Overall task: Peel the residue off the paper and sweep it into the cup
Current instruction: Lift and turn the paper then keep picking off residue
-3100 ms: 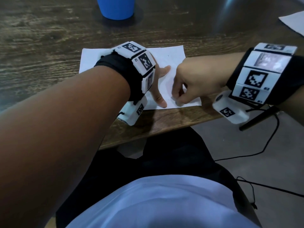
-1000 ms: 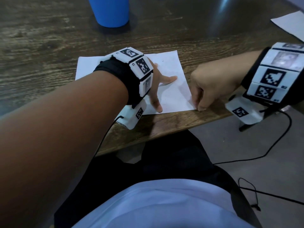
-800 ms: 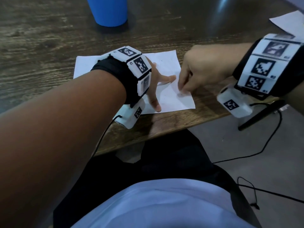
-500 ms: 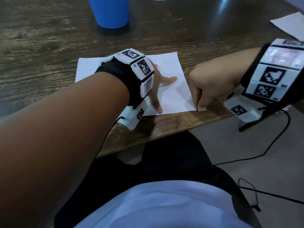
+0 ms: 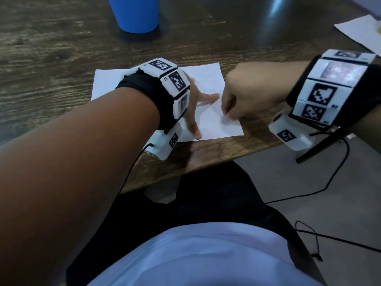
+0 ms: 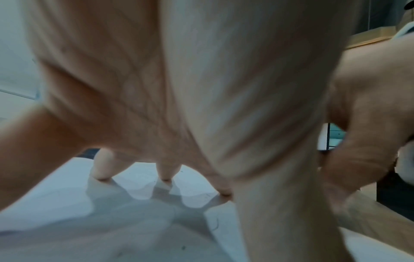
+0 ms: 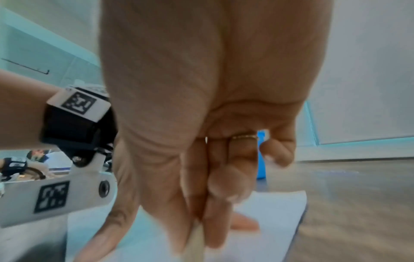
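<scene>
A white paper (image 5: 214, 129) lies near the front edge of the dark wooden table (image 5: 61, 48). My left hand (image 5: 198, 108) presses it flat with straight, spread fingers; in the left wrist view the fingertips (image 6: 165, 177) touch the sheet (image 6: 134, 239). My right hand (image 5: 226, 114) is curled over the paper's right side. Its thumb and forefinger pinch a small pale object (image 7: 197, 246) against the sheet (image 7: 275, 212). The blue cup (image 5: 134, 13) stands upright at the far side, well behind the paper, and shows as a blue strip (image 7: 261, 159) past my fingers. Residue is too small to make out.
Another white sheet (image 5: 362, 32) lies at the table's far right. The table's front edge (image 5: 206, 168) runs just below the paper. Beyond the right edge, black cables (image 5: 329, 182) and a black stand leg (image 5: 321, 145) are on the grey floor.
My right hand has gone from the paper's near right corner at the table edge back up and left onto the sheet, as in earlier strokes. The left hand stays put.
</scene>
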